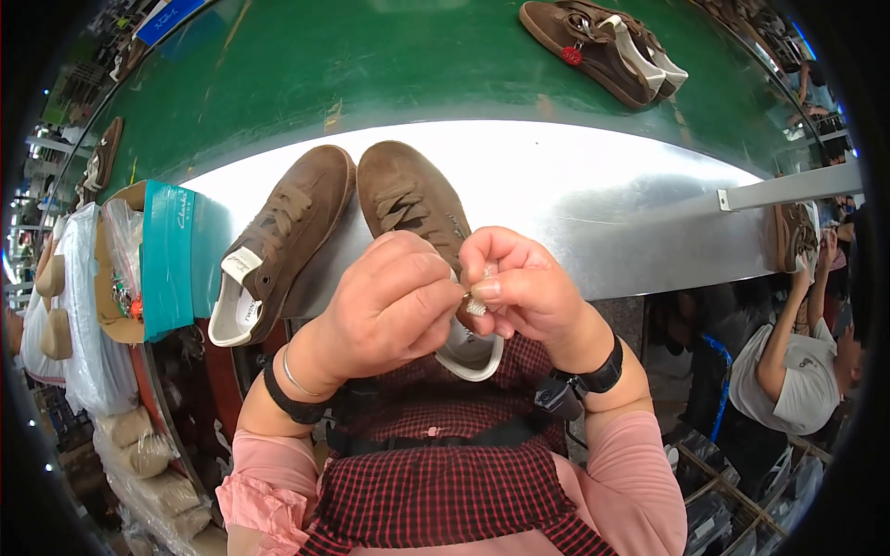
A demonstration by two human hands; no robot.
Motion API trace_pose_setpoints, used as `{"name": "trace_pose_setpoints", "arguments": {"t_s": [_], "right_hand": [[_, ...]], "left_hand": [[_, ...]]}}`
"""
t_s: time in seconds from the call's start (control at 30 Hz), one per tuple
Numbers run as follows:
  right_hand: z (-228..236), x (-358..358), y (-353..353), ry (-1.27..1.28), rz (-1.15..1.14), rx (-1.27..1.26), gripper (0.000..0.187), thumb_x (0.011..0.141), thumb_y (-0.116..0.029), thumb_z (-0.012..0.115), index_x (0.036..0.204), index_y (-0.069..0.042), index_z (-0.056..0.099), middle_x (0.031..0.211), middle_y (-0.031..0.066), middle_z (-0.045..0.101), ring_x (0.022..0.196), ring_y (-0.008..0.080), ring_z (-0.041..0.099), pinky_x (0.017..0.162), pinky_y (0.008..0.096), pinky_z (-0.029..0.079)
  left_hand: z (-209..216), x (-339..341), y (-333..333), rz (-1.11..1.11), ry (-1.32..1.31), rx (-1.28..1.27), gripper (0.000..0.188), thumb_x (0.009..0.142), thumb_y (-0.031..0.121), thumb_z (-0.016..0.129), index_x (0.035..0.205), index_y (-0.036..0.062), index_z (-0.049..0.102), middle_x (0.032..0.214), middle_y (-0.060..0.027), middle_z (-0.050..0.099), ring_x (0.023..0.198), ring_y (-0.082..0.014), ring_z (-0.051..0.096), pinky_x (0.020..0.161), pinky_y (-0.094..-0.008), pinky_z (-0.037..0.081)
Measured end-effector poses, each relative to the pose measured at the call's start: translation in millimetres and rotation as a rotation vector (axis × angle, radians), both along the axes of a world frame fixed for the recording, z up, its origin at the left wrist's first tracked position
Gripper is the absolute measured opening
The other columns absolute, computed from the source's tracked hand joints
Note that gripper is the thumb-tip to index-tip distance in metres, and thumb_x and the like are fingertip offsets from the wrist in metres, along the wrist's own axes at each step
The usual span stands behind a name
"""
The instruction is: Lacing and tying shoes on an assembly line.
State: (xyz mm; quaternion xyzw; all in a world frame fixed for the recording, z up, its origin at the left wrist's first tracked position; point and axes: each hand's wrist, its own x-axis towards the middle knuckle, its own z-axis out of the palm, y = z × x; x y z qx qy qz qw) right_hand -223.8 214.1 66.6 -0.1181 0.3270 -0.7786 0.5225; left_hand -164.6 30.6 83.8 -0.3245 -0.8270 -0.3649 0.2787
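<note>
Both my hands meet in front of my chest, over the heel of a brown suede shoe (400, 181) with tan laces and a white lining. My left hand (394, 296) is closed in a pinch, its fingertips touching those of the other hand; what it pinches is too small to make out. My right hand (530, 283) grips a small whitish, bumpy-textured piece (478, 306) between thumb and fingers. Its kind is not clear, and the fingers cover part of it. The matching brown shoe (295, 227), with a white heel tab, stands to the left, toe pointing away.
The shoes stand on a shiny metal ledge (593, 199) along a green conveyor belt (371, 65). A teal box (169, 259) with small bagged items stands left. Another brown pair (607, 51) with a red tag lies far right. A metal bar (788, 188) juts in; a co-worker (788, 371) works beyond.
</note>
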Motion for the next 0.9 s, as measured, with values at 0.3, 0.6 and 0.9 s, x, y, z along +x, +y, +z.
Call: {"name": "trace_pose_setpoints", "arguments": {"t_s": [0.3, 0.6, 0.9], "right_hand": [[3, -3, 1, 0.09, 0.001, 0.058, 0.013, 0.083, -0.003, 0.055, 0.094, -0.006, 0.048, 0.074, 0.0033, 0.059, 0.06, 0.0084, 0.059, 0.046, 0.0176, 0.043], [13, -3, 5, 0.396, -0.008, 0.167, 0.016, 0.084, 0.003, 0.051, 0.091, -0.006, 0.04, 0.088, 0.0063, 0.053, 0.075, 0.009, 0.055, 0.061, 0.0197, 0.046], [8, -25, 5, 1.048, -0.139, 0.263, 0.014, 0.079, 0.001, 0.046, 0.092, -0.004, 0.043, 0.072, 0.0065, 0.052, 0.062, 0.0167, 0.051, 0.059, 0.0298, 0.044]], "left_hand": [[-4, 1, 1, 0.0, -0.007, -0.02, 0.025, 0.059, -0.006, 0.065, 0.083, -0.0011, 0.058, 0.079, -0.01, 0.054, 0.067, -0.0264, 0.056, 0.06, -0.0359, 0.048], [-11, -2, 0, 0.025, -0.014, -0.023, 0.024, 0.062, -0.009, 0.065, 0.083, -0.0003, 0.059, 0.081, -0.0105, 0.056, 0.069, -0.0272, 0.057, 0.062, -0.037, 0.05], [-8, -5, -2, 0.198, -0.125, -0.032, 0.022, 0.064, -0.004, 0.068, 0.084, 0.0013, 0.061, 0.08, -0.0102, 0.057, 0.073, -0.0274, 0.057, 0.067, -0.0381, 0.047]]}}
